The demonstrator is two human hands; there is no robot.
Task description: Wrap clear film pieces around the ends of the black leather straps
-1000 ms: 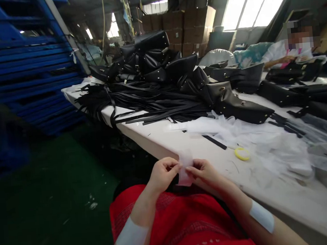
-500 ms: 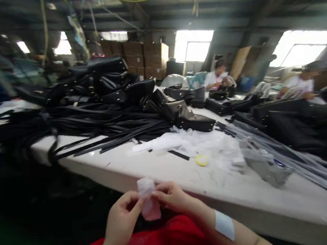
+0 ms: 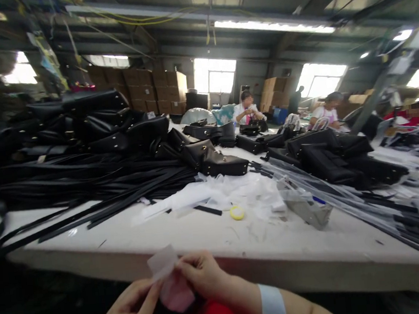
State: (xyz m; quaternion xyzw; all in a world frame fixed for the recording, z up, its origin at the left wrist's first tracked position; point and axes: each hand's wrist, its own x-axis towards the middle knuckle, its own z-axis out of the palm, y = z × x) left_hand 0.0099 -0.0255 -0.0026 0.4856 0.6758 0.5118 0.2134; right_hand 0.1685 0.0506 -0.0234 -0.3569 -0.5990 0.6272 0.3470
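Low in front of my body, both hands pinch a small, thin, white see-through sheet point(image 3: 163, 262), which could be tissue or film. My left hand point(image 3: 129, 308) grips its left edge between thumb and fingers, and my right hand point(image 3: 202, 276) holds the right edge. The sheet's upper part stands up past my fingertips, and red shows through its lower part. A light patch point(image 3: 273, 304) is stuck on my right forearm. Just beyond my hands runs the near edge of a white table point(image 3: 202, 243).
Black straps point(image 3: 97, 179) and a heap of black bags point(image 3: 92, 118) cover the left. Crumpled white sheets point(image 3: 230, 192), a yellow ring point(image 3: 237, 212) and a grey box point(image 3: 307, 207) lie mid-table. More black bags point(image 3: 327, 159) sit to the right. People point(image 3: 245, 112) work across the table.
The view has swung right and up, bringing in more of the right side. The sheet is now tilted and spread wider between my hands, with my left hand lower and further left.
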